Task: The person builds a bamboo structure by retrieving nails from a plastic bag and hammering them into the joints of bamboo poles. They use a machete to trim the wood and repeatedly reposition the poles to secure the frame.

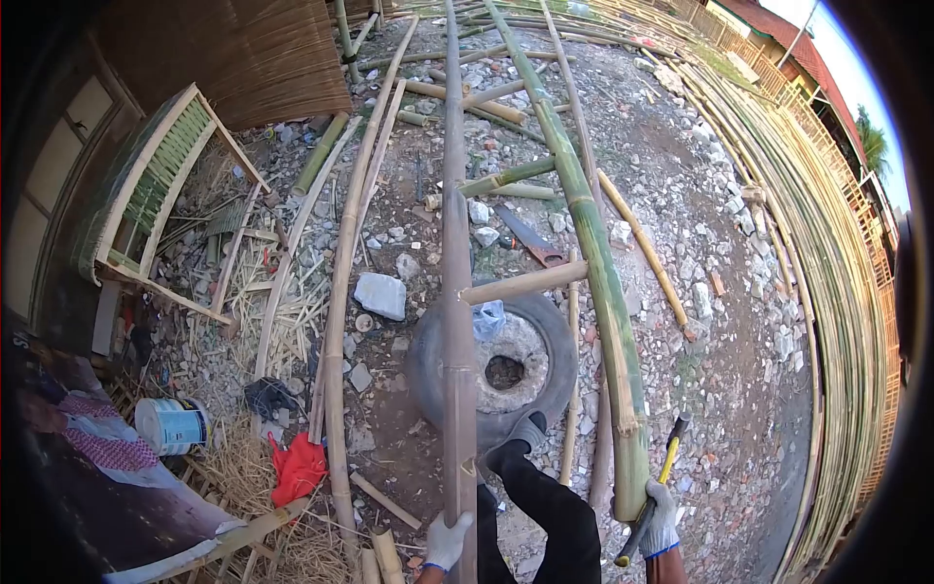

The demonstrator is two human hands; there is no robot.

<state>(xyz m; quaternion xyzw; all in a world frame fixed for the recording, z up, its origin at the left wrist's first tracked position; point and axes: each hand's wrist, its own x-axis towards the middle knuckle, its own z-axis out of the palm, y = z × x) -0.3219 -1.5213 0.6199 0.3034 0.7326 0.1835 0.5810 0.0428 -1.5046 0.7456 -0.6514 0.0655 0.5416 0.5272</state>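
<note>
Two long bamboo poles stretch away from me, joined by bamboo rungs (530,281) like a ladder. My left hand (448,542), in a white glove, is closed around the near end of the brownish left pole (455,321). My right hand (660,521), gloved too, grips a hammer (670,457) with a yellow and black handle, just beside the near end of the green right pole (615,360). The hammer's dark head points up and away from me. Below the poles lies a tire (559,341) filled with concrete, where one of my feet rests.
A handsaw (530,238) lies on the rubble beyond the tire. Left are a white block (380,296), red cloth (298,469), a paint bucket (171,426) and a bamboo-slat frame (156,185). Long bamboo poles (837,292) are stacked along the right.
</note>
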